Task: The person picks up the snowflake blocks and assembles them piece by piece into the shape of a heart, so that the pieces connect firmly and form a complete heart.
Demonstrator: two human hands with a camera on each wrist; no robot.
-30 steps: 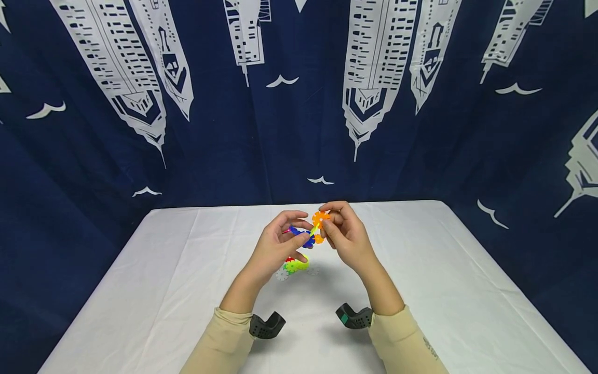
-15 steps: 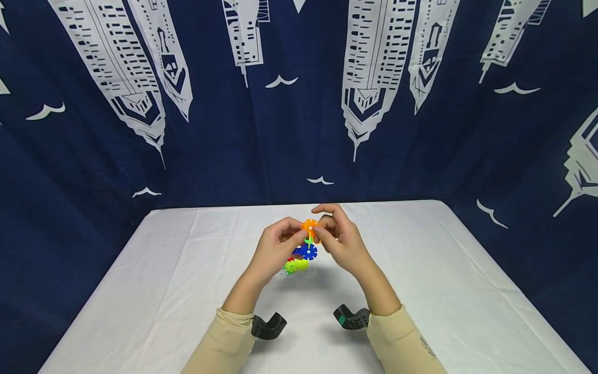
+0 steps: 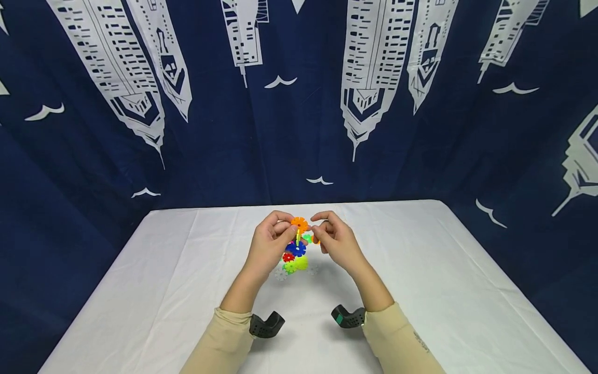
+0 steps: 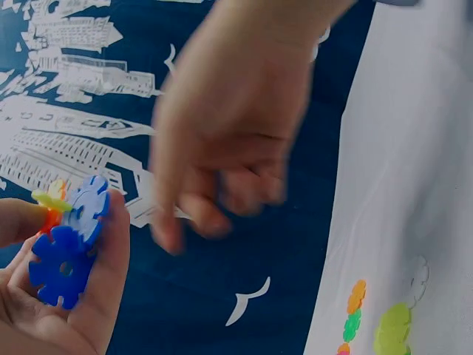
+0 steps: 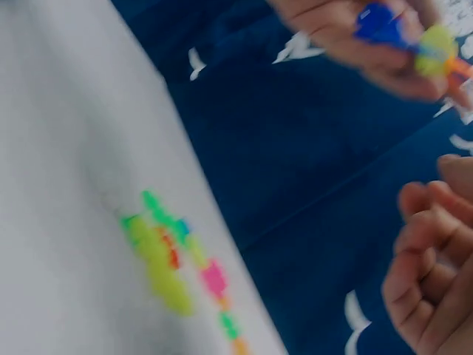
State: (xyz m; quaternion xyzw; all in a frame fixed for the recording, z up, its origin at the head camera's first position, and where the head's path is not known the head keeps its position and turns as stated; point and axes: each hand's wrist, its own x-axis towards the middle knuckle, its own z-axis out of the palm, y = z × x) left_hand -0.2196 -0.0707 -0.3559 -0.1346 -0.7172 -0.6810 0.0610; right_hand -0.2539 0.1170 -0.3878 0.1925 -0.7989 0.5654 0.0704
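Observation:
In the head view my left hand [image 3: 265, 244] holds a small joined piece of notched plastic snowflake discs. Its orange disc [image 3: 299, 224] is on top, with a yellow disc [image 3: 298, 238] edge-on below it and a blue disc [image 3: 297, 249] lower down. The left wrist view shows two blue discs [image 4: 63, 268] between thumb and fingers, next to the yellow disc [image 4: 52, 200]. My right hand [image 3: 340, 244] is just to the right of the piece, fingers loosely bent; the right wrist view shows nothing in that hand [image 5: 436, 274].
On the white tablecloth [image 3: 420, 270] below the hands lie yellow-green discs [image 3: 301, 263], a red disc [image 3: 288, 257] and a clear disc [image 3: 281, 274]. A multicoloured chain with a pink disc [image 5: 214, 278] lies beside them. A dark blue printed curtain [image 3: 280, 140] hangs behind the table.
The right hand pinched the orange disc earlier and has now let go, drawing slightly right. The left hand has shifted a little left with the joined piece, which now stands more upright.

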